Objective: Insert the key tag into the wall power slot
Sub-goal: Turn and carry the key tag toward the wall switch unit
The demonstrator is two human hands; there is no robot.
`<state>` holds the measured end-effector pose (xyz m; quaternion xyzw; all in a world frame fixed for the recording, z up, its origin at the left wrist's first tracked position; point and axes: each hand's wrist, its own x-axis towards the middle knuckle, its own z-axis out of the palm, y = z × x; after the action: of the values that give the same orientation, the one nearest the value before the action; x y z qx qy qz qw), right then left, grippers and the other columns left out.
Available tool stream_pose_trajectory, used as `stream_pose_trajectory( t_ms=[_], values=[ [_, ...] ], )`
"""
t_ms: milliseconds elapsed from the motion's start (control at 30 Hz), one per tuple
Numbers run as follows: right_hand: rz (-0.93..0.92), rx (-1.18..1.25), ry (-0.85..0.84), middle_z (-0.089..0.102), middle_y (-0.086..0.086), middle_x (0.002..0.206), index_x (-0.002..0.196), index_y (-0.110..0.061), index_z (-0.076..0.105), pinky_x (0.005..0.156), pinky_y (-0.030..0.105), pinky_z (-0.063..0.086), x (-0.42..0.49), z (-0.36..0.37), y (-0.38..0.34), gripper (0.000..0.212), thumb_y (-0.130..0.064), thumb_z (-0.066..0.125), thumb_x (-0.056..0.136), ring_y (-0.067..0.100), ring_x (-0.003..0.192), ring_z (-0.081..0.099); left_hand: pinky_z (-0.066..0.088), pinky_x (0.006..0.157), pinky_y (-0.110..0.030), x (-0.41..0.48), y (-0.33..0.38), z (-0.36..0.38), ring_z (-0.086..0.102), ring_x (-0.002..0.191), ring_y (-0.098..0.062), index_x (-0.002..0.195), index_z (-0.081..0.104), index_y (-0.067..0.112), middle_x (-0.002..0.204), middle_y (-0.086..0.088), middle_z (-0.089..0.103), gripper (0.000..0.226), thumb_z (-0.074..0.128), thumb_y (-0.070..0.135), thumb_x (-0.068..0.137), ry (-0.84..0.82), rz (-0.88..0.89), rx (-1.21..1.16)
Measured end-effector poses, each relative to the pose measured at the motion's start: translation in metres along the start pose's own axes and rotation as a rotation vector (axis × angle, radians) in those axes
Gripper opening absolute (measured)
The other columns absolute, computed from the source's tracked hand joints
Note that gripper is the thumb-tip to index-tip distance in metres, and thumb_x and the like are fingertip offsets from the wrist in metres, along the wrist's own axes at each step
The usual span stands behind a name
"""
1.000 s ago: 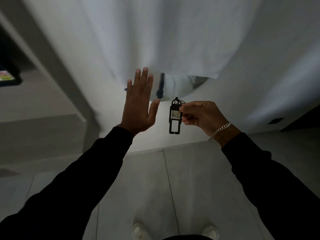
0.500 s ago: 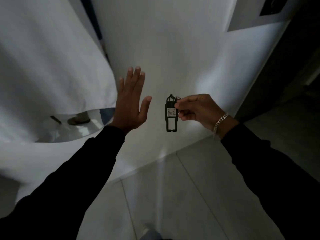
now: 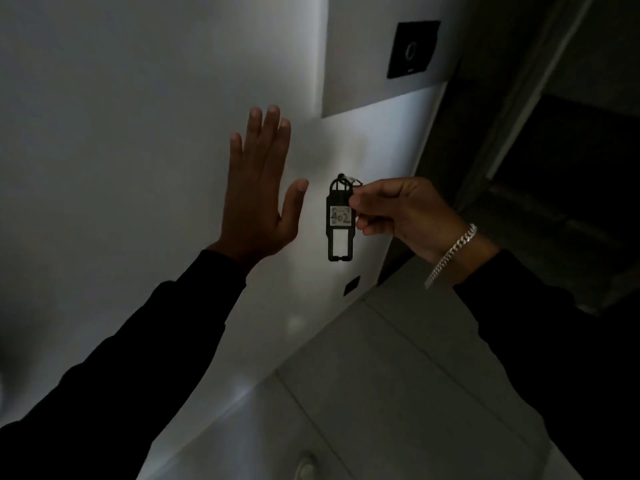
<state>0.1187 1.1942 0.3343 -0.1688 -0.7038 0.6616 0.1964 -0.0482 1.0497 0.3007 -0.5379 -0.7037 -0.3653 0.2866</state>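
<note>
My right hand (image 3: 401, 213) pinches a black key tag (image 3: 340, 221) near its top; the tag hangs upright and carries a white label reading 402. My left hand (image 3: 258, 192) is raised flat with fingers apart, palm toward the white wall, just left of the tag and holding nothing. High on the wall at the upper right sits a black square wall power slot (image 3: 412, 48) with a small ring mark, well above and right of the tag.
A small dark outlet (image 3: 352, 285) sits low on the wall near the floor. A dark doorway (image 3: 554, 150) opens on the right. Pale floor tiles (image 3: 398, 393) run below, and a white shoe tip (image 3: 306, 467) shows at the bottom.
The view has swung right: the white curtain and mirror have left the frame, and the black wall slot has come further into view. Both hands keep their pose.
</note>
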Motion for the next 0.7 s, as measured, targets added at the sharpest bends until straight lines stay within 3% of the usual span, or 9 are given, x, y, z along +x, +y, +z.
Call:
stream_pose_trajectory(
  t_ms=[200,367,567,700],
  values=[
    [-0.039,0.004,0.099,0.074,0.005,0.074,0.09,-0.007,0.073,0.058,0.021,0.06,0.074,-0.086,-0.006,0.011,-0.007,0.073,0.079,0.012,0.058,0.066,0.001,0.126,-0.051,0.087,-0.004,0.086,0.01,0.152,-0.044,0.151,0.026,-0.007,0.161,-0.029,0.02,0.066,0.037,0.033,0.1,0.001,0.041,-0.027],
    [-0.08,-0.007,0.081,0.074,-0.001,0.072,0.086,-0.016,0.072,0.059,0.02,0.06,0.138,-0.17,0.007,0.011,-0.006,0.07,0.081,0.009,0.061,0.067,0.005,0.125,-0.058,0.152,-0.004,0.169,0.012,0.152,-0.044,0.15,0.028,-0.006,0.161,-0.029,0.023,0.063,0.043,0.028,0.099,0.066,0.039,0.021],
    [-0.121,0.091,0.002,0.073,-0.002,0.064,0.082,-0.018,0.073,0.058,0.019,0.057,0.219,-0.27,0.01,0.012,-0.015,0.073,0.07,0.007,0.058,0.066,0.009,0.124,-0.059,0.242,0.005,0.247,0.018,0.15,-0.046,0.148,0.032,-0.008,0.158,-0.031,0.027,0.06,0.048,0.021,0.098,0.105,0.139,0.237],
    [-0.209,0.049,-0.018,0.072,-0.004,0.059,0.077,-0.022,0.073,0.055,0.016,0.056,0.279,-0.316,-0.017,0.016,-0.006,0.071,0.081,0.006,0.054,0.064,0.003,0.126,-0.053,0.293,0.002,0.261,0.016,0.153,-0.04,0.15,0.03,-0.003,0.161,-0.027,0.025,0.062,0.044,0.027,0.098,0.211,0.075,0.393]
  ],
)
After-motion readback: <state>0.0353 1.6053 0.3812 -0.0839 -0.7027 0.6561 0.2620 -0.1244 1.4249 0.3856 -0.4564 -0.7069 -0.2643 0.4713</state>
